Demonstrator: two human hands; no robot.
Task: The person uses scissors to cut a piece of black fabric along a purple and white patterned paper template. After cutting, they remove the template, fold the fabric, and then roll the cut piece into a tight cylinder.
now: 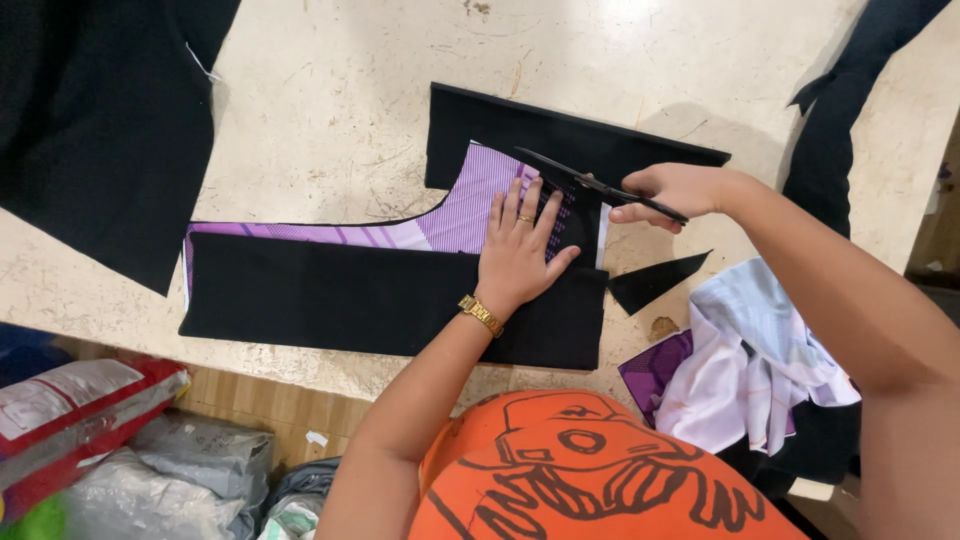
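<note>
A person at a worn, pale table (pixel 330 110) cuts cloth with scissors (pixel 598 186). The left hand (pixel 520 250), fingers spread and flat, presses down a black panel (pixel 380 300) laid over a purple striped pattern piece (pixel 470 205); it grips nothing, only pins the layers in place. A gold watch (pixel 481 315) sits on that wrist. The right hand (pixel 675 192) is closed around the scissor handles, the blades parted and pointing left across the panel's upper right part, near the middle of the table.

The cut looks well along: the panel's long lower edge and its curved upper edge appear finished, and a black triangular offcut (pixel 655 280) lies just beside the panel's right end. What seems left is the section under the blades, where black cloth still extends above the pattern.

More black cloth (pixel 100 130) covers the table's far left corner, and a heap of white and purple fabric (pixel 750 370) rests at the near right edge. Bagged bundles (pixel 90 410) sit below the table's near left edge.
</note>
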